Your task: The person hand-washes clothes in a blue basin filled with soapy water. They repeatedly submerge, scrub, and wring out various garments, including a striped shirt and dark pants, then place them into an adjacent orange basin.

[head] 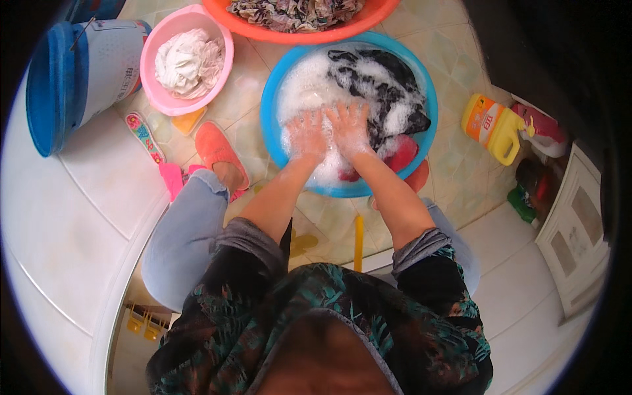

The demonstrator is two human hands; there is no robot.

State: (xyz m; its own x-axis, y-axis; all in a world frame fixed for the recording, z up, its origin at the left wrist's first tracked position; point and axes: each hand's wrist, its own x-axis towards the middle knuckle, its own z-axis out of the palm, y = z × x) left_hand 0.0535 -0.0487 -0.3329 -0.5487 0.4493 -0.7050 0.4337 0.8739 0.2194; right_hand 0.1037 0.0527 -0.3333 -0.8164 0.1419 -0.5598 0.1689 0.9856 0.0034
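A blue plastic basin point(267, 98) full of white suds point(308, 74) stands on the tiled floor before me. My left hand point(303, 132) and my right hand point(349, 126) lie side by side in the foam, palms down, fingers spread and pointing away from me. Foam partly covers the fingers, and whatever lies beneath them is hidden. To the right of my right hand, dark wet cloth point(395, 79) is heaped in the suds. A red cloth point(402, 154) shows at the basin's near right side, close to my right wrist.
An orange basin point(296, 37) of patterned cloth adjoins the blue one's far side. At left stand a pink basin point(148, 74) with pale cloth and a tipped blue-and-white bucket point(106, 69). A yellow detergent jug point(489, 128) lies at right, near other bottles. My slippered foot point(222, 153) is left of the blue basin.
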